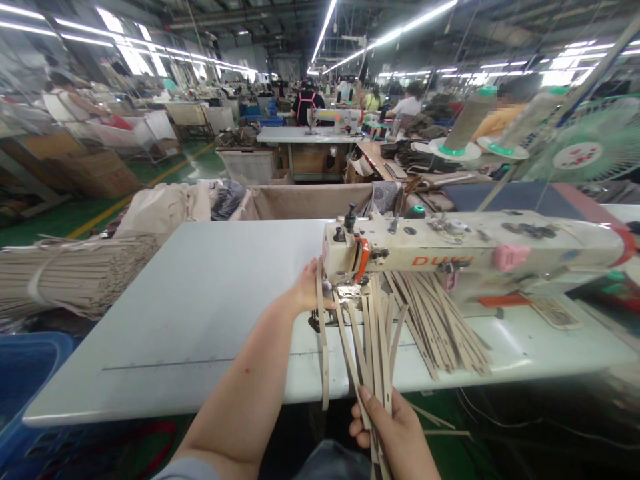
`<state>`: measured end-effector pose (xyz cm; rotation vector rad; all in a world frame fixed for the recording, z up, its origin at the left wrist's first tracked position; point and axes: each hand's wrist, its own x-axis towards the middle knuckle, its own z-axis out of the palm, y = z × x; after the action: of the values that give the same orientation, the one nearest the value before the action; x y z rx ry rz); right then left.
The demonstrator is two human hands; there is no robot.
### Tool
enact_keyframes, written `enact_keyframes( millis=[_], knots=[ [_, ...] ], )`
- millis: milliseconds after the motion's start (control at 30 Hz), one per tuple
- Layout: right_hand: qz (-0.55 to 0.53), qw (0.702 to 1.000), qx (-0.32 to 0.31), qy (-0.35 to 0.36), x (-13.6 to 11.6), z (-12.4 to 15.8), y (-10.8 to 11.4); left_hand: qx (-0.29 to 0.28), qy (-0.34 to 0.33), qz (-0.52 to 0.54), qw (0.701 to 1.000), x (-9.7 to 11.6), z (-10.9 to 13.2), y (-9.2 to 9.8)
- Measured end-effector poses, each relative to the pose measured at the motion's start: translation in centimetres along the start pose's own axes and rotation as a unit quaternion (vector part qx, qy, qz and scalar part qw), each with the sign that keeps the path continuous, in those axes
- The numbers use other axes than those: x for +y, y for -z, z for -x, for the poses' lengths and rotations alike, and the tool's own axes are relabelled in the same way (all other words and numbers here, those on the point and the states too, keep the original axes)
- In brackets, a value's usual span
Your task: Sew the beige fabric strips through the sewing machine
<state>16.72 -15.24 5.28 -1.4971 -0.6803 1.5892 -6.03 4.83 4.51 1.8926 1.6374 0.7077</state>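
My left hand (306, 288) is at the left side of the sewing machine's (400, 250) head, next to the needle area. A narrow beige strap (324, 360) runs down from its fingers and hangs over the table's front edge. The machine head partly hides those fingers, which look closed on the strap. Below the front edge, my right hand (387, 423) grips a bunch of beige straps (373, 347), thumb on top. The upper ends of this bunch reach up to the presser foot (350, 291). More loose straps (440, 327) lie fanned out under the machine arm, to the right.
The pale sewing table (200, 287) has a ruler line along its front. At left are a tied bundle of strips (75, 277) and a blue basket (35, 353). A cloth-lined bin (305, 202) stands behind; thread cones (463, 123) and a fan (580, 153) are at right.
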Motion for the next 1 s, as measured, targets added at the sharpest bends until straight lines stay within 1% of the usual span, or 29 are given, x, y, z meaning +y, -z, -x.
enact_keyframes(
  millis=[67,200,333,500,767,900,1000],
  knots=[
    [-0.014,0.999,-0.007,-0.027,0.1,0.1,0.6,-0.003,0.01,-0.012,1.0,0.3,0.1,-0.1],
    [-0.057,0.995,-0.004,-0.081,0.2,0.6,1.6,-0.003,0.003,-0.013,1.0,0.4,-0.1,-0.2],
    [-0.064,0.995,-0.011,-0.074,0.4,1.1,2.1,0.001,0.002,-0.022,1.0,0.0,-0.3,-0.3],
    [-0.046,0.996,-0.03,-0.073,0.9,1.3,2.3,-0.023,-0.023,-0.052,0.998,-0.6,-0.5,-0.5],
    [-0.053,0.996,-0.013,-0.076,1.0,1.4,1.8,-0.08,-0.001,-0.111,0.991,0.3,-0.6,-0.1],
    [-0.048,0.996,-0.022,-0.072,1.1,1.1,1.9,-0.073,0.002,-0.103,0.992,0.4,-0.6,-0.1],
    [-0.045,0.996,-0.027,-0.071,0.9,1.0,1.8,-0.057,-0.013,-0.08,0.995,0.2,-0.6,-0.2]
  ],
)
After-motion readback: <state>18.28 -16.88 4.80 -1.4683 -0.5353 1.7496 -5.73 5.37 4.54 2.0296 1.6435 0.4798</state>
